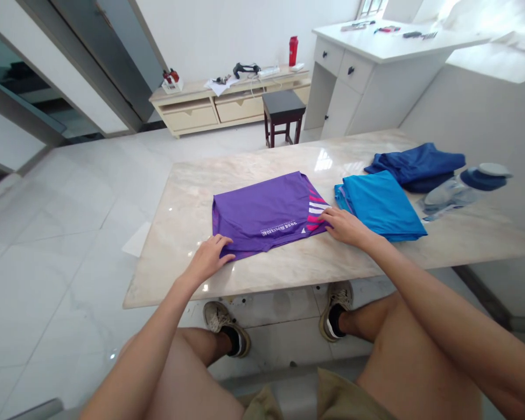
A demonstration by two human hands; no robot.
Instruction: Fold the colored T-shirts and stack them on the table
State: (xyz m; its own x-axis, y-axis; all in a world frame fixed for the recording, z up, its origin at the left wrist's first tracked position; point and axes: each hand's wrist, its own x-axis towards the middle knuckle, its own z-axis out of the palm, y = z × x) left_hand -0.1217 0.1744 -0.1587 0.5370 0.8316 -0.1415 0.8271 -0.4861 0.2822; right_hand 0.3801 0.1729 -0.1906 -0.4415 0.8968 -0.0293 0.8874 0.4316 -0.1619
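A purple sports shirt (262, 210) lies folded flat on the marble-topped table (179, 192), with white lettering and pink and white stripes near its right end. My left hand (207, 256) is at its near left corner, thumb and fingers closed on the cloth edge. At the striped right corner, my right hand (343, 226) pinches the fabric between thumb and fingers. Just beyond the right hand sits a folded bright blue garment (382, 204). The undersides of the purple shirt are hidden.
A dark blue garment (420, 163) lies behind the bright blue one, beside a clear water bottle (459, 189) with a blue and white lid. Past the table stand a dark stool (283, 105), a low cabinet (190, 116) and a white desk (371, 76).
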